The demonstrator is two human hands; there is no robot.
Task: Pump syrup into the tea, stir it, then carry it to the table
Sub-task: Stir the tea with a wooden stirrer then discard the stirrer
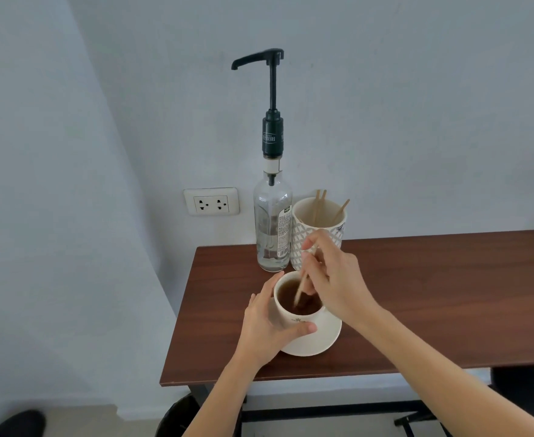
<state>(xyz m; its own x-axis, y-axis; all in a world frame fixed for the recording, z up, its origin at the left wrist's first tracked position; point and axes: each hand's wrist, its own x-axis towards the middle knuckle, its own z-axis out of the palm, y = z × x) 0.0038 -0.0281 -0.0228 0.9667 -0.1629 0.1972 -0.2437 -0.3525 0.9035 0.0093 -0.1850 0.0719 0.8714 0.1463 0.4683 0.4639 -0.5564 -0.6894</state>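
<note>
A cream cup (294, 320) of dark tea (303, 305) stands on a cream saucer (325, 340) near the left end of the brown table (432, 298). My left hand (267, 323) wraps around the cup's left side. My right hand (335, 275) pinches a thin wooden stir stick (302, 285) whose lower end dips into the tea. Just behind the cup stands a clear glass syrup bottle (273, 222) with a tall black pump (270, 77), its spout pointing left.
A patterned white holder (317, 222) with several wooden sticks stands right of the bottle. A wall socket (211, 201) sits on the wall to the left. Below the table's front edge are a dark bin (180, 414) and black frame bars.
</note>
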